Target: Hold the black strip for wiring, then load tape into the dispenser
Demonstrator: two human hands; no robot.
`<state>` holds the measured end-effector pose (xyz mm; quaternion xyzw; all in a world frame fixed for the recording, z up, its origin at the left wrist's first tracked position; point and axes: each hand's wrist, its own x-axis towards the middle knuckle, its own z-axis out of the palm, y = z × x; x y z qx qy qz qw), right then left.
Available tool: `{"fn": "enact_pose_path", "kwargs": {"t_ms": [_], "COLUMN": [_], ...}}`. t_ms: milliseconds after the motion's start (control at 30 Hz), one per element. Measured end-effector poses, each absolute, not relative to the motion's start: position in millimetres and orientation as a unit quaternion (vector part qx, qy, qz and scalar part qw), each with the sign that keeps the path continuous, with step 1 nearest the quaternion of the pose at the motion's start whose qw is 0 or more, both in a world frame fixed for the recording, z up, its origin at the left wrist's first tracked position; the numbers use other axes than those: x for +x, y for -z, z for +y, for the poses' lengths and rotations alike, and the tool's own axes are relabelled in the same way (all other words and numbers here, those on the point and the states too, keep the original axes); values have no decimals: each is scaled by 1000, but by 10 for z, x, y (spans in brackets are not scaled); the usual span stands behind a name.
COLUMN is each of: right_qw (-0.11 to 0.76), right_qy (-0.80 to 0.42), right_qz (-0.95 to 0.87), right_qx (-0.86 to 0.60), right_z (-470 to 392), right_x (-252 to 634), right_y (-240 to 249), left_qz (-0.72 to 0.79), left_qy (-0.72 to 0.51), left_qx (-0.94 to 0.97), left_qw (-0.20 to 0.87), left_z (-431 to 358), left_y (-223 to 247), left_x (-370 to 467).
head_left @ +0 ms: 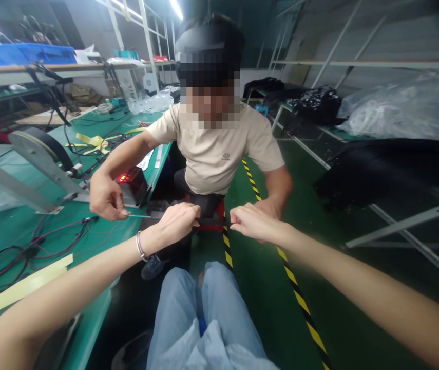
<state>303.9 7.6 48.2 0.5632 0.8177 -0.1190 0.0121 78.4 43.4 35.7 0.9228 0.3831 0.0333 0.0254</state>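
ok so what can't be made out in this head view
In the head view:
Dark strip: gripped parts hidden by the left hand and right hand.
Co-worker's left hand: fingers hidden behind the right hand.
Red display: characters blurred.
Shirt emblem: lettering too small.
Yellow strip: cut off by the left edge.

The strip (212, 222) looks matt — the bracelet (139, 245) glossy metal, the shirt (211, 149) matt cloth.

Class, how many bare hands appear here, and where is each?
4: the wearer's left hand, centre; the wearer's right hand, just right of centre; the co-worker's right hand, towards the picture's left; the co-worker's left hand, partly hidden behind the wearer's right hand.
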Motion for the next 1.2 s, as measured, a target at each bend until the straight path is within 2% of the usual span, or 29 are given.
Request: {"fn": "enact_pose_path", "kwargs": {"t_ms": [167,467,567,900,1033,1200], "right_qw": [40,64,62,24,33,16], "right_qy": [111,85,81,67,94,99], "right_qz": [836,844,843,847,859,846], "right_qx": [536,526,529,527,502,524], "right_z": [150,95,92,97,231,380], "right_x": [3025,2982,3003,3030,3113,3304], "right_y": [-458,-532,-520,-386,-345,-266], "left_qz": [402,376,375,349,332,401], "left_qy": [-12,62,83,16,16,6], "left_qx": [915,922,922,937,943,915], "left_qw": [33,-72,-49,14,-1,-41], "left_z": [482,418,467,645,630,601], "left_y": [-372,-522,-541,-430,-467,-455], "left_x": [737,679,545,81,59,50]}}
